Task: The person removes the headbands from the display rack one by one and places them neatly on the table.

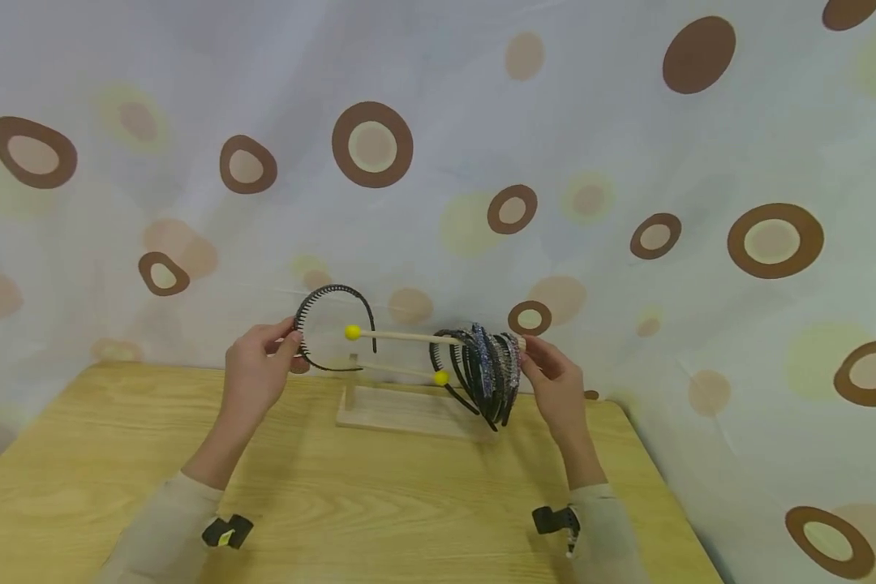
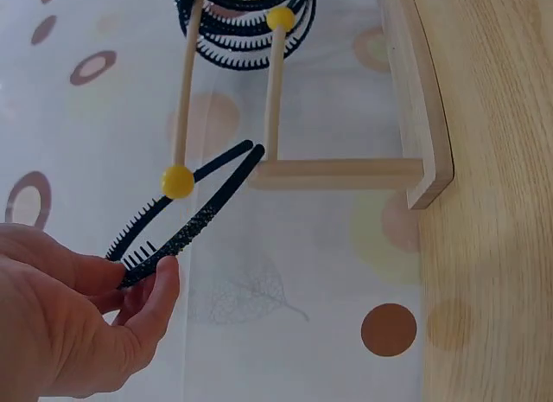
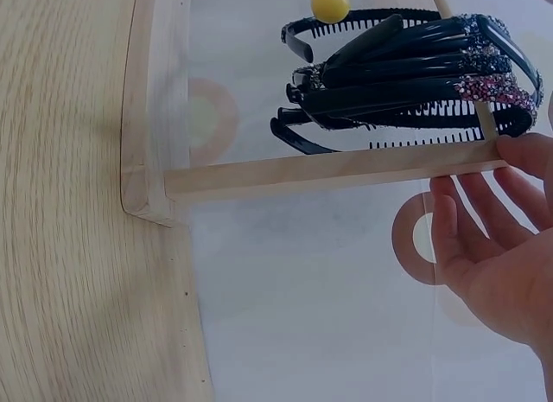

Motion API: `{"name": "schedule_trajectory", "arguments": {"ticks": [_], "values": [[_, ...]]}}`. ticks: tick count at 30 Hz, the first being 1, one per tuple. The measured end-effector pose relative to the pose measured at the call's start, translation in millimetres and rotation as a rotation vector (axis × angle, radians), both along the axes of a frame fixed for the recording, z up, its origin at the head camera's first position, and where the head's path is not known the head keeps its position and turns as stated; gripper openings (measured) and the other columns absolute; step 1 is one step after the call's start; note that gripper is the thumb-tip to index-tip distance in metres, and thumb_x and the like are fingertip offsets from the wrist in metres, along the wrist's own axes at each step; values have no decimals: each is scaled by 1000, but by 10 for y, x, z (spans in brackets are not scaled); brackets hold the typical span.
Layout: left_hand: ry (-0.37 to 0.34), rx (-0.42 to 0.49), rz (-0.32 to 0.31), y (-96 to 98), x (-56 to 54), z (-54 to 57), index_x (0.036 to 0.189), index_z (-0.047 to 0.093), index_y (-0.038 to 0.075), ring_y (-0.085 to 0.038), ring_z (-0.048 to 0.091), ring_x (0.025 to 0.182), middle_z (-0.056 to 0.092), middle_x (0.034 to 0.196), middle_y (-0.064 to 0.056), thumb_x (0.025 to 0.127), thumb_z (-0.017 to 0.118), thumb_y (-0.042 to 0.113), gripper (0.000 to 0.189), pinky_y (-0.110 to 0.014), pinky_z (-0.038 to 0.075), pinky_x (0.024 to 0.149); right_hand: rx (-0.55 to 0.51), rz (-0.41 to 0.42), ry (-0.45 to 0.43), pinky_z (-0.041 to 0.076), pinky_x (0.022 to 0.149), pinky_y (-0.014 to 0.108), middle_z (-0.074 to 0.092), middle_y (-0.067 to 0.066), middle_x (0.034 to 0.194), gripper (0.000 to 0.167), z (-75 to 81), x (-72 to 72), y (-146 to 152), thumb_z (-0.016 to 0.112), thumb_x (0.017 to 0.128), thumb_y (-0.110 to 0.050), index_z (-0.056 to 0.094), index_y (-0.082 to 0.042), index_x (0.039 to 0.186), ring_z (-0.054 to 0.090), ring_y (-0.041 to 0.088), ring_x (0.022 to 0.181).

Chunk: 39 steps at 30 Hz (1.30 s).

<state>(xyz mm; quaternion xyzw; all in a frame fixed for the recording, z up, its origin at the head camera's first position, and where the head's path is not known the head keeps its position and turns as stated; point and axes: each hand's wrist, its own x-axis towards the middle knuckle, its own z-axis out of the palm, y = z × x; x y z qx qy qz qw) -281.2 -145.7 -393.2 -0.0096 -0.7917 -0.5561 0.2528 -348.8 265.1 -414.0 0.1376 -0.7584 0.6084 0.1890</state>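
Note:
My left hand [image 1: 257,369] pinches a black toothed headband [image 1: 306,304] by its curved middle, between thumb and fingers. In the left wrist view that headband's open ends point toward the wooden stand [image 2: 346,173], and the yellow ball tip [image 2: 177,181] of the upper rod overlaps one of its arms. On the right, my right hand [image 1: 558,385] grips the top of the stand's upright post [image 3: 346,170], thumb on one side and fingers on the other. A bunch of headbands [image 1: 485,373], black and some glittery, hangs on the upper rod [image 1: 409,337] beside that post.
The stand's flat base [image 1: 401,418] rests on the wood-grain table [image 1: 380,495] near its back edge. A lower rod with a yellow ball [image 1: 441,378] points right, below the upper one. Behind is a pale wall covering [image 1: 438,227] with brown circles.

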Motion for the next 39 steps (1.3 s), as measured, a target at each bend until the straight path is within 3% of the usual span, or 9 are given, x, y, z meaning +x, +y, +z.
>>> {"name": "schedule_trajectory", "arguments": {"ticks": [3, 7, 15, 18, 22, 29, 34, 39], "values": [[-24, 43, -16, -135, 1, 8, 136, 63, -2, -10, 71, 86, 64, 116, -20, 103, 63, 12, 36, -18, 54, 60, 11, -7, 12, 55, 91, 28, 68, 14, 124, 37, -6, 7, 5, 68, 100, -10, 64, 2, 134, 66, 16, 109], [-9, 111, -66, -320, 1, 16, 138, 59, -6, -13, 68, 96, 59, 120, -24, 104, 59, 9, 36, -25, 57, 79, 3, 2, 22, 55, 91, 29, 68, 15, 124, 38, 2, 21, 4, 69, 100, -12, 63, 3, 135, 66, 17, 109], [-30, 23, -71, -885, 75, -81, 141, 52, -11, 0, 62, 95, 57, 126, -30, 107, 51, 5, 38, -23, 56, 80, 24, 8, 12, 53, 92, 26, 65, 18, 129, 38, 17, 7, -8, 66, 101, -9, 62, -1, 138, 64, 13, 111], [-66, 49, -80, -1116, 84, -151, 144, 50, -10, 3, 64, 93, 56, 128, -33, 108, 50, 7, 40, -25, 57, 81, 27, -6, -7, 53, 91, 25, 63, 21, 131, 38, 61, 56, -20, 64, 101, -7, 61, 1, 139, 64, 12, 111], [-108, 38, -78, -1438, 107, -276, 146, 49, -7, 1, 66, 89, 59, 124, -28, 107, 54, 11, 43, -28, 58, 78, 30, -13, -22, 54, 88, 23, 63, 23, 131, 37, 148, 157, -70, 63, 101, -4, 61, 4, 138, 64, 10, 108], [-182, -96, -45, -1907, 96, -438, 143, 54, -5, 7, 63, 85, 57, 128, -31, 107, 57, 16, 43, -25, 59, 73, 30, 7, -1, 55, 86, 23, 66, 16, 126, 37, 190, 176, -65, 63, 101, -5, 61, 4, 137, 65, 11, 105], [-243, -158, -69, -2254, 7, -633, 143, 53, -7, 10, 60, 88, 55, 132, -33, 108, 54, 16, 42, -29, 59, 77, 15, 15, -11, 55, 88, 26, 68, 12, 124, 37, 179, 160, -69, 63, 101, -4, 60, 6, 137, 65, 12, 105], [-257, -190, -126, -2515, -52, -774, 139, 53, -11, 6, 61, 90, 56, 128, -36, 108, 54, 12, 39, -31, 59, 77, 1, 10, -12, 55, 87, 25, 68, 12, 122, 36, 155, 173, -95, 63, 101, -3, 61, 6, 136, 65, 13, 104]]}}
